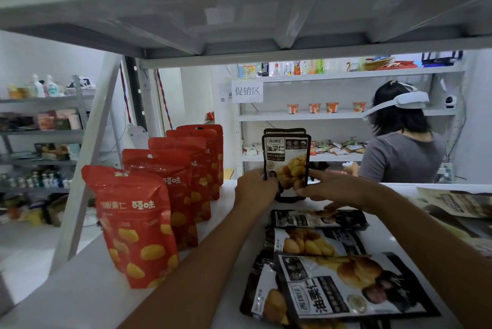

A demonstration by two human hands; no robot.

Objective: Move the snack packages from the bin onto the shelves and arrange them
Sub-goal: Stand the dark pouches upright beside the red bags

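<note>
A black-and-white chestnut pouch [286, 158] stands upright at the back of the white shelf [80, 288], with another like it just behind. My left hand [254, 186] grips its lower left edge and my right hand [323, 187] its lower right edge. Several more black-and-white pouches [343, 283] lie flat on the shelf in front of my arms. To the left, a row of several red chestnut pouches [138, 225] stands upright, running toward the back. The bin is not in view.
The underside of the upper shelf [239, 9] hangs low overhead. A slanted white upright [87, 163] borders the shelf on the left. Brown flat packages [458, 203] lie at the right edge. Beyond the shelf, a person in a grey shirt [402, 158] faces other stocked shelves.
</note>
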